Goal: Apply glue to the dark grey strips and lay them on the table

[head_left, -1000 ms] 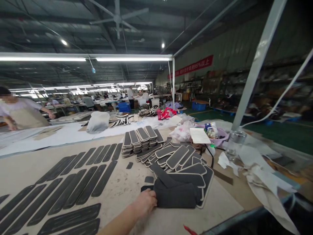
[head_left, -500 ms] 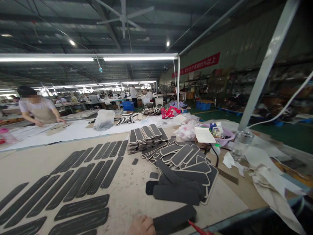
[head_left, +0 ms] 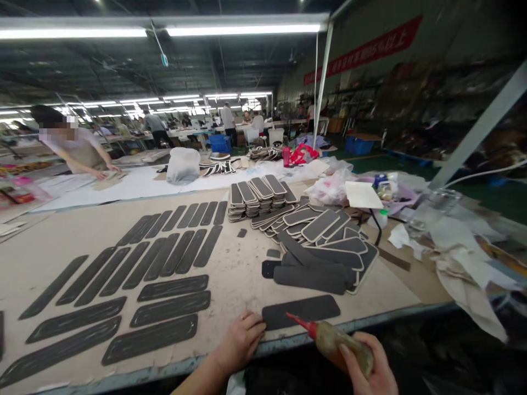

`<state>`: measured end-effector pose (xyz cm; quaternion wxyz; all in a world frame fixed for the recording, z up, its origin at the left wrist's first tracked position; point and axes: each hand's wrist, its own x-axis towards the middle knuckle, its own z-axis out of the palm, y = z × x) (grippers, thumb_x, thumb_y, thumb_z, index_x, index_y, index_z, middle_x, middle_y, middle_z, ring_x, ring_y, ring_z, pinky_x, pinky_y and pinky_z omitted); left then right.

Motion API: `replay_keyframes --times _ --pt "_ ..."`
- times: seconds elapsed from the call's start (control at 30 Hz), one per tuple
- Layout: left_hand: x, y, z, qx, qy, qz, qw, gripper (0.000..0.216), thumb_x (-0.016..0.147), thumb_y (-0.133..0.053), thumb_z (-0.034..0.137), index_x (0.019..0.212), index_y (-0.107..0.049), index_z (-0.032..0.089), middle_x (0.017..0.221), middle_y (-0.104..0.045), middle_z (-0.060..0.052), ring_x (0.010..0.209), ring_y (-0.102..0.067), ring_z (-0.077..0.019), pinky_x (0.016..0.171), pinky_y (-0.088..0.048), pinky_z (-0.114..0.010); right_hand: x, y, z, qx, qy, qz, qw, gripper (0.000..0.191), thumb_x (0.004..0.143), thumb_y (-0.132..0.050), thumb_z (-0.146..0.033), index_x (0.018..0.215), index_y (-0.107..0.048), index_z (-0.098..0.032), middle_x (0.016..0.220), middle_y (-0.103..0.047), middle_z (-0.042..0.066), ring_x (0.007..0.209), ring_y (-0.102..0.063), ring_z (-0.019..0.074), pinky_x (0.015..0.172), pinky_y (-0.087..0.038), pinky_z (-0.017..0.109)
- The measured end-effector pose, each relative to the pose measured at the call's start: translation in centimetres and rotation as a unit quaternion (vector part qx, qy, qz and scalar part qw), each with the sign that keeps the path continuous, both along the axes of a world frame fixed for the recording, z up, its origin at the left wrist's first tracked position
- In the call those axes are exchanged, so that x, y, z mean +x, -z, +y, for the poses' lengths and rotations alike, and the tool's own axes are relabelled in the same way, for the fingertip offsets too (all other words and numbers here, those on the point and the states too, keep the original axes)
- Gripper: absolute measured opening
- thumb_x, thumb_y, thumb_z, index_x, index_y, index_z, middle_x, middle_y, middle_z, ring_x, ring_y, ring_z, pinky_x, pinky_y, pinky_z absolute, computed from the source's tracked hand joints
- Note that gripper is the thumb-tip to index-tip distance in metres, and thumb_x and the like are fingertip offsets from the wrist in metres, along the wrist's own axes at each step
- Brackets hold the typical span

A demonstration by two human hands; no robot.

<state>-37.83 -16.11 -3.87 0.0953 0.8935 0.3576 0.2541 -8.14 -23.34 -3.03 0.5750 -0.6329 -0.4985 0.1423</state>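
- Black piece is lying flat and alone near the front edge of the table, just in front of the person. A second ago the left hand was pulling it out of the heap, so it has been drawn clear and set down apart.
- The left hand is resting on the table with loosely spread fingers. It is clamping nothing, and its fingertips are touching the piece's left end as if pinning it.
- The right hand, only just coming into sight, is wrapped tight around a glue bottle. The red nozzle is tipping onto the piece's lower edge, so I'd judge the gluing to be only beginning.
- The heap of similar dark pieces is sitting just behind, with neat stacks beyond it.
- Long strips are lying in rows to the left on the dusty, scuffed board.
- Crumpled paper is trailing off the right side, near a pink basin with a paper sheet on it.
- Farther off, a white bag is standing on a pale sheet, and a co-worker is bending over the next table.
- Tube lights are glowing overhead, a red banner is hanging on the far wall, and more people are working around blue crates.
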Motion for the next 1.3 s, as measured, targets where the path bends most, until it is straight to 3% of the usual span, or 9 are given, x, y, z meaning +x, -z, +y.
replay_keyframes --times 0.23,0.63,0.77,1.3 --pt "0.0 0.5 0.0 -0.017 0.011 -0.009 1.0 0.025 0.093 -0.044 0.015 0.104 -0.066 0.018 0.101 -0.066 -0.01 0.089 -0.058 -0.0192 0.084 -0.052 -0.037 -4.1 -0.9 2.1 0.082 -0.133 -0.147 0.977 0.004 0.091 -0.055 -0.026 0.093 -0.053 -0.023 0.087 -0.053 0.005 0.079 -0.055 0.0217 0.068 -0.05 0.034" --pt "0.0 0.9 0.0 -0.013 0.01 -0.015 1.0 0.023 0.094 -0.044 0.017 0.097 -0.067 0.018 0.096 -0.067 -0.008 0.086 -0.057 -0.0181 0.082 -0.05 -0.035 -6.0 -0.1 2.5 0.059 -0.215 -0.181 0.958 0.014 0.091 -0.047 -0.011 0.099 -0.052 -0.022 0.091 -0.051 0.006 0.083 -0.054 0.0216 0.073 -0.051 0.038" --pt "0.0 0.9 0.1 -0.009 0.015 -0.024 1.0 0.022 0.094 -0.046 0.017 0.099 -0.067 0.018 0.096 -0.067 -0.008 0.087 -0.058 -0.018 0.083 -0.051 -0.035 -5.0 0.2 2.2 0.06 -0.189 -0.19 0.961 0.016 0.09 -0.047 -0.01 0.101 -0.052 -0.021 0.092 -0.051 0.006 0.085 -0.053 0.0219 0.074 -0.051 0.038" --pt "-0.5 2.0 0.6 0.04 0.032 -0.035 0.998 0.021 0.094 -0.047 0.015 0.102 -0.067 0.018 0.101 -0.067 -0.008 0.093 -0.06 -0.0185 0.086 -0.054 -0.034 3.9 0.6 2.8 0.076 0.022 -0.284 0.956 0.006 0.092 -0.055 -0.02 0.097 -0.052 -0.018 0.089 -0.052 0.007 0.083 -0.053 0.0228 0.074 -0.05 0.041"
